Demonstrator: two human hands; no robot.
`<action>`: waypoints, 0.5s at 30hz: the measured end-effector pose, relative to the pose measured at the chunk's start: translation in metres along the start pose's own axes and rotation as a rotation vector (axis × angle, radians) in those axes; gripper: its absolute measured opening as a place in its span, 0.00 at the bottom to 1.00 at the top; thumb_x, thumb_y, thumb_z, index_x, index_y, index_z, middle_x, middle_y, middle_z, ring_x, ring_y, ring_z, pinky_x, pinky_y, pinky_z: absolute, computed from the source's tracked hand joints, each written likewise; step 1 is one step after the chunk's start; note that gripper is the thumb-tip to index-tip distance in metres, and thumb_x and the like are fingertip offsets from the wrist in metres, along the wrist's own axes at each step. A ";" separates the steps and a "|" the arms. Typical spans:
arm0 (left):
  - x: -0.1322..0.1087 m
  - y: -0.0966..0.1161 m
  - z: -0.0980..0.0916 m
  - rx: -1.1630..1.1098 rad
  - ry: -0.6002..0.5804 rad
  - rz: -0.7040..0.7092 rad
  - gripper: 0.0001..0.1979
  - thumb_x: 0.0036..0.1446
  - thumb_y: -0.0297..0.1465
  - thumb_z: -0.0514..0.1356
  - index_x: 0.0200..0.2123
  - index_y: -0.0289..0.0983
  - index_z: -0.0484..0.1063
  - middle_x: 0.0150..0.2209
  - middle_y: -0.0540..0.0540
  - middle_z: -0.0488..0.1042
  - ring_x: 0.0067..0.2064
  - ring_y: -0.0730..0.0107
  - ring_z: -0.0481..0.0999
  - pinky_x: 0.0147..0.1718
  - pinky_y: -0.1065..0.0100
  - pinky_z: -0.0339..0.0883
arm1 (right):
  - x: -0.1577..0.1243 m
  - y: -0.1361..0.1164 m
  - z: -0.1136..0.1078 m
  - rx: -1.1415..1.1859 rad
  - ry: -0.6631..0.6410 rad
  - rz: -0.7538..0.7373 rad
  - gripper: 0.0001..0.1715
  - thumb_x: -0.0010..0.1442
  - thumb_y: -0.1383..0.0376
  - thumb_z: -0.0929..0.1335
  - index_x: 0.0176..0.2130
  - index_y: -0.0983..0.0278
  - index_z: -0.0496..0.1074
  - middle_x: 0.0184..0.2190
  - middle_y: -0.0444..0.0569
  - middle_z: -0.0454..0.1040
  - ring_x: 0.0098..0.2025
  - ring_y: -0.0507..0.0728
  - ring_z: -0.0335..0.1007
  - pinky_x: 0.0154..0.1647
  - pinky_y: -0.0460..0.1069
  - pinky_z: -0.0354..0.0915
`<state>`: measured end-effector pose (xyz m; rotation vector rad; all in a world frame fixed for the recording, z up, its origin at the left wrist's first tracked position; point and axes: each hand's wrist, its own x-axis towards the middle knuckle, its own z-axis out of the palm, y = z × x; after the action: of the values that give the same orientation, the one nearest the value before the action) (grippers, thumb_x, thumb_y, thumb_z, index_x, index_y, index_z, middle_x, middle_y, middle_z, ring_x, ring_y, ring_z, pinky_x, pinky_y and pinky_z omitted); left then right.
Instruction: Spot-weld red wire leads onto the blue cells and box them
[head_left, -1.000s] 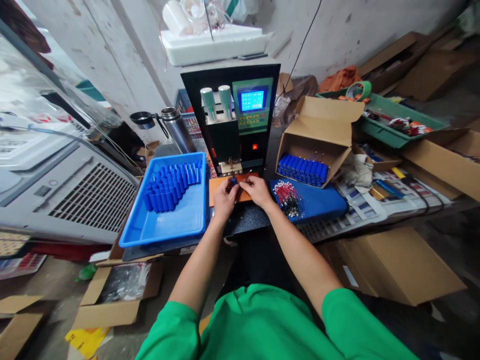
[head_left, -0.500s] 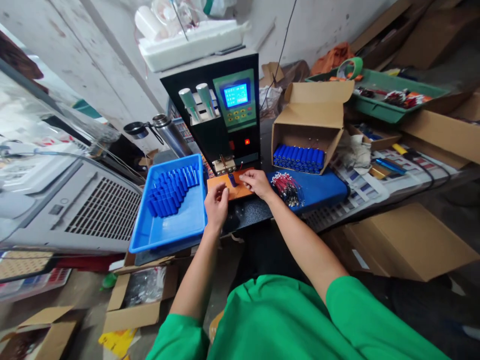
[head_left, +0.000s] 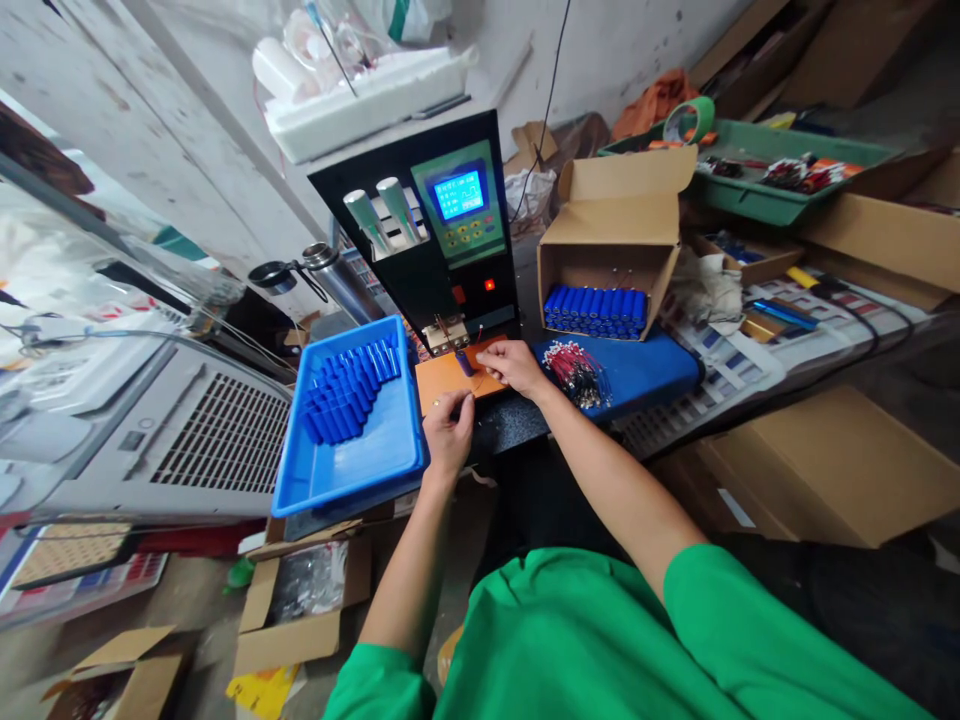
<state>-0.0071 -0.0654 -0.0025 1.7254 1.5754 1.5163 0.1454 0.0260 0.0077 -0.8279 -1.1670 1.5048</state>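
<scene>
A blue cylindrical battery cell (head_left: 465,363) lies on the orange work surface (head_left: 439,380) below the electrodes of a spot welder (head_left: 448,333). My right hand (head_left: 516,366) is pinched closed just right of the cell; whatever its fingertips hold is too small to make out. Closer to me, my left hand (head_left: 448,432) is closed at the front edge of the orange surface, thumb against fingers, its contents unclear. Thin wire seems to run near the cell. Red and black wire leads (head_left: 574,372) lie bundled to the right.
On the left stands a blue tray (head_left: 349,495) with many blue cells. An open cardboard box (head_left: 611,228) holding more cells sits behind the leads, on a blue surface (head_left: 660,372). A steel flask (head_left: 341,283) and a green tray (head_left: 780,200) stand farther back.
My left hand has come toward me and slightly right, away from the cell, and its fingers have closed together. The right hand stays beside the cell. The view has shifted slightly.
</scene>
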 end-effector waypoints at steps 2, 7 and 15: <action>0.001 0.003 0.002 -0.148 0.068 -0.148 0.15 0.58 0.43 0.66 0.34 0.36 0.78 0.29 0.47 0.77 0.30 0.72 0.74 0.33 0.69 0.69 | -0.001 -0.001 -0.004 0.005 -0.075 0.016 0.22 0.48 0.51 0.76 0.24 0.64 0.70 0.18 0.41 0.66 0.18 0.47 0.55 0.17 0.43 0.48; 0.011 0.010 0.011 -0.473 0.079 -0.412 0.20 0.49 0.46 0.71 0.32 0.34 0.76 0.24 0.50 0.74 0.22 0.77 0.70 0.22 0.73 0.66 | -0.005 0.000 -0.004 -0.071 -0.202 -0.012 0.20 0.49 0.52 0.75 0.30 0.66 0.74 0.19 0.40 0.66 0.20 0.48 0.55 0.19 0.44 0.50; 0.015 0.009 0.028 -0.515 0.071 -0.424 0.24 0.46 0.48 0.72 0.33 0.34 0.75 0.24 0.51 0.74 0.22 0.76 0.71 0.21 0.73 0.69 | -0.003 0.007 0.001 -0.162 -0.126 -0.105 0.20 0.49 0.51 0.74 0.29 0.66 0.73 0.19 0.41 0.67 0.22 0.49 0.59 0.24 0.45 0.55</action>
<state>0.0180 -0.0445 0.0021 0.9971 1.3157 1.5856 0.1430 0.0230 0.0016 -0.7757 -1.4197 1.4065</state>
